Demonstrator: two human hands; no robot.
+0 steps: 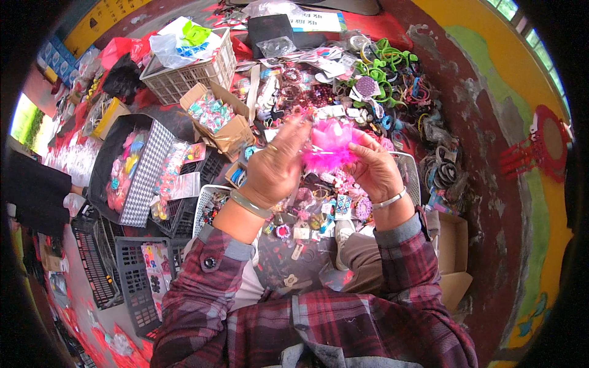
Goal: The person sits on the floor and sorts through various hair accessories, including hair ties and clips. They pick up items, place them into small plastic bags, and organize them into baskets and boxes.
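A bright pink fluffy, feathery ornament (330, 146) is held up in front of me over the pile, with a thin pale strip across it. My right hand (378, 170) pinches its right edge between thumb and fingers. Close against its left side is my left hand (277, 158), back of the hand toward me. Motion smears the left fingertips, so whether they grip anything is hard to see. Beneath both hands, small hair accessories and trinkets (319, 202) lie heaped, some in white baskets (407, 175).
Green and black headbands (388, 69) lie far right. On the left stand a beige crate (184, 76), a cardboard box of small packets (230, 132), a black-and-white patterned box (144, 178) and dark plastic crates (138, 279). An open carton (453, 245) is beside my right arm. Another person's dark sleeve (40, 190) shows at far left.
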